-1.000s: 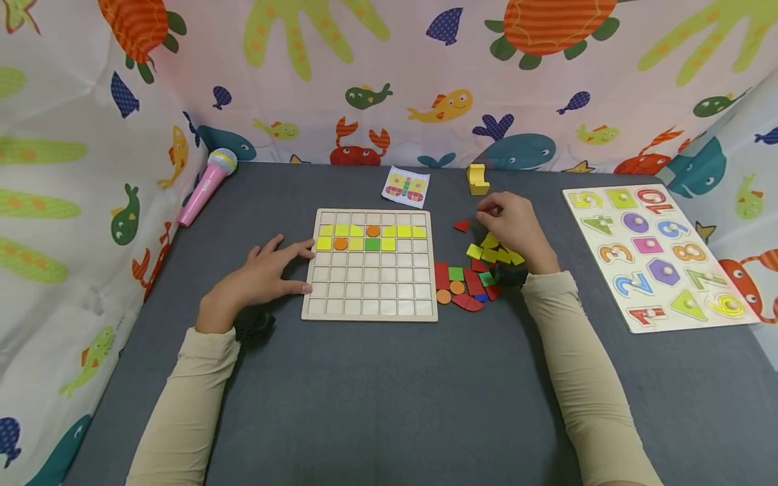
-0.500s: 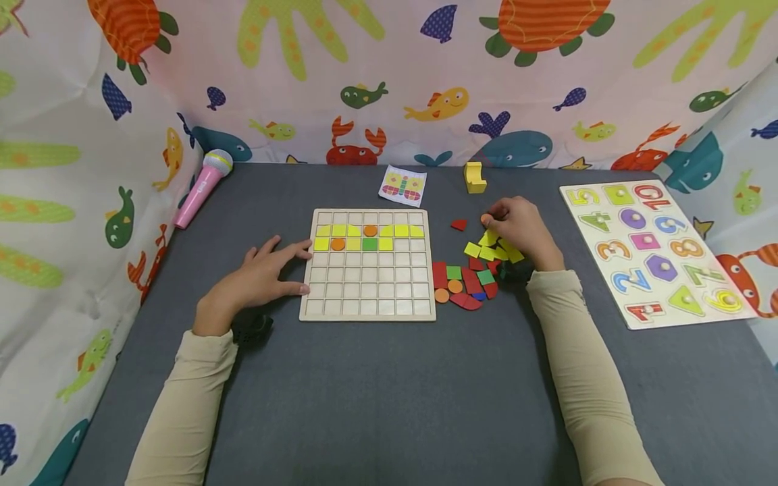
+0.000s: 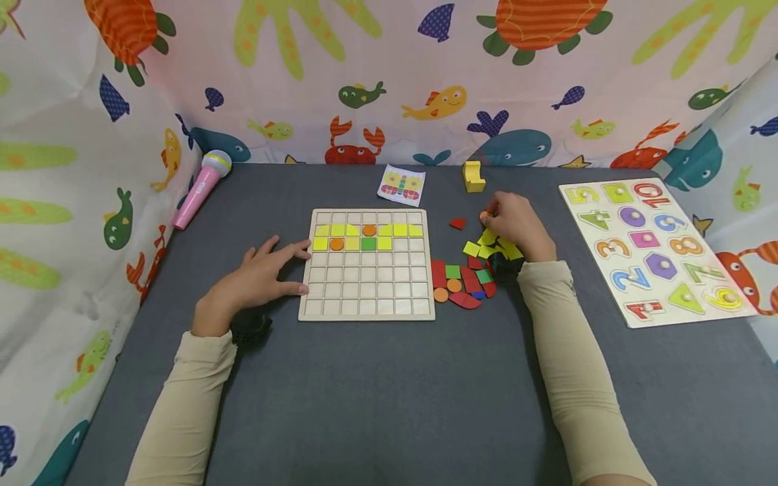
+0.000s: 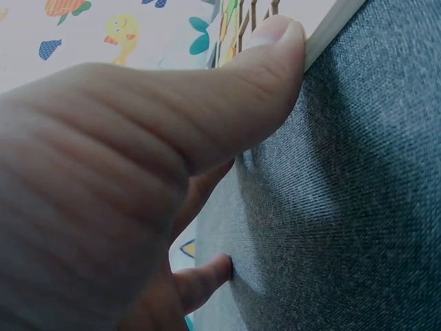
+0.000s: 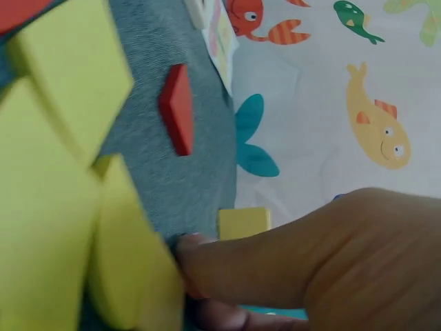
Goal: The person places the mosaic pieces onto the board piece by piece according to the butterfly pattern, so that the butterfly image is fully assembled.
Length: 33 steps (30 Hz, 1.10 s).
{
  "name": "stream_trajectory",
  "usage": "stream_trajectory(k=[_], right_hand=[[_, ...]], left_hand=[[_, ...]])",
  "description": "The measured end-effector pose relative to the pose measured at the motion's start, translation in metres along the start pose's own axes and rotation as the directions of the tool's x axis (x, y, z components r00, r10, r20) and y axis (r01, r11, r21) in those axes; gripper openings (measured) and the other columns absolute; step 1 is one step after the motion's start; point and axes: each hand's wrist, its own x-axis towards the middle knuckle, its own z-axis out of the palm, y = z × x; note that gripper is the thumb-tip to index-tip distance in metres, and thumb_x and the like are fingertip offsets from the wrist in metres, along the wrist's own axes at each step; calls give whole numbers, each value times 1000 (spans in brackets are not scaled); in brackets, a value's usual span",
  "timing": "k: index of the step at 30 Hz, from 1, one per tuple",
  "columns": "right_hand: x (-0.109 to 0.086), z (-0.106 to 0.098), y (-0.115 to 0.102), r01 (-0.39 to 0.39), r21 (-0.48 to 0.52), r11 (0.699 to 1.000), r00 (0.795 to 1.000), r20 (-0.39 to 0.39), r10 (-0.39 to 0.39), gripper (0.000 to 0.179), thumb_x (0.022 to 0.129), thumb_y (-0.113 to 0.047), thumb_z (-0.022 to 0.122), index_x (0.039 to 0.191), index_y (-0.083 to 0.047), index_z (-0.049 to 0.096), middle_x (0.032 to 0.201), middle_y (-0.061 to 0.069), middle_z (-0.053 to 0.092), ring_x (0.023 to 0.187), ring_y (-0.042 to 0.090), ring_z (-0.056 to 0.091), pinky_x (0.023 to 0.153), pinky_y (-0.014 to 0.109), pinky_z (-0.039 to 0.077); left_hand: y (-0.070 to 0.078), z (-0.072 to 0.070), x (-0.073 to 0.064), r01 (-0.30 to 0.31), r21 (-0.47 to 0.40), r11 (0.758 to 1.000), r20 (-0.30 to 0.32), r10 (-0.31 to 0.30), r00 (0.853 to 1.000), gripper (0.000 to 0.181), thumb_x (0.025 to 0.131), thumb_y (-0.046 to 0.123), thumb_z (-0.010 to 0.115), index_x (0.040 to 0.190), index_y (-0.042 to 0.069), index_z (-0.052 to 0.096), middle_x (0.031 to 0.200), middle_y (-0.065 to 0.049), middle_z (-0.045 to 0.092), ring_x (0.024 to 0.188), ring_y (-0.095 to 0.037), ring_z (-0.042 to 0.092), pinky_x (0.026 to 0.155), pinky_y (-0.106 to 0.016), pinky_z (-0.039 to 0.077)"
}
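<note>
My left hand (image 3: 246, 287) rests at the left edge of the white gridded board (image 3: 365, 295), fingers spread, thumb and forefinger touching its rim. Two rows near the board's top hold yellow, orange and green tiles. In the left wrist view the thumb (image 4: 255, 89) presses the board's edge. Beyond the pile of yellow tiles (image 3: 471, 249), my right hand (image 3: 519, 226) pinches what looks like an orange tile (image 3: 483, 215), mostly hidden by the fingers. A red tile (image 3: 458, 223) lies just left of it. The right wrist view shows the thumb (image 5: 255, 269) beside yellow tiles (image 5: 76, 76).
Red, green, orange and blue tiles (image 3: 469, 281) lie against the board's right side. Behind stand a butterfly pattern card (image 3: 401, 185) and a yellow block (image 3: 473, 177). A number puzzle board (image 3: 659, 253) lies at right, a pink toy microphone (image 3: 202, 189) at far left.
My right hand dipped slightly toward the yellow tiles, and an orange spot appeared at its fingertips; it has since lifted a little. The left hand has stayed at the board's edge.
</note>
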Motion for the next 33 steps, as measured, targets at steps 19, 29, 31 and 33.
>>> stream_trajectory(k=[19, 29, 31, 33], right_hand=[[-8, 18, -62, 177, 226, 958, 983, -77, -164, 12, 104, -13, 74, 109, -2, 74, 100, 15, 72, 86, 30, 62, 74, 37, 51], [-10, 45, -91, 257, 262, 930, 963, 10, -269, 7, 102, -7, 73, 108, -2, 74, 98, 11, 71, 87, 28, 62, 78, 38, 53], [-10, 48, -95, 263, 261, 929, 959, 36, -282, 8, 102, -7, 73, 108, -3, 74, 99, 11, 71, 89, 28, 62, 79, 38, 53], [-9, 51, -98, 276, 257, 926, 953, 54, -299, 8, 101, -6, 74, 108, -3, 74, 98, 11, 71, 89, 28, 60, 79, 39, 52]], left_hand=[[-2, 1, 3, 6, 14, 1000, -2, -6, 1000, 81, 96, 36, 83, 164, 16, 43, 174, -18, 28, 160, -52, -2, 120, -76, -5], [-4, 1, 5, -4, 15, 1000, 6, 3, 1000, 82, 97, 38, 82, 165, 17, 42, 174, -19, 28, 160, -53, -2, 119, -77, -5], [-4, 1, 4, -9, 9, 1000, 0, 9, 1000, 82, 96, 39, 82, 164, 17, 42, 173, -19, 28, 160, -53, -1, 119, -77, -6], [-4, 0, 2, -14, -2, 1000, -11, 14, 1000, 83, 95, 41, 83, 164, 18, 43, 173, -19, 29, 160, -53, -1, 119, -77, -6]])
